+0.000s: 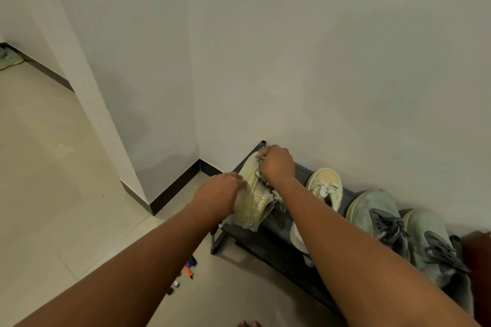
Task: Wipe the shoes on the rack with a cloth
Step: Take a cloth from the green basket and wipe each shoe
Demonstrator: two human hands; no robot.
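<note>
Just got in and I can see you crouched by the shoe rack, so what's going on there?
A person is cleaning shoes on the dark shoe rack against the wall. The left hand steadies the pale yellow shoe at the rack's left end, tipped on its side. The right hand grips a small grey cloth pressed to its toe end. The matching yellow shoe and a pair of grey-green sneakers sit further right, untouched right now.
</note>
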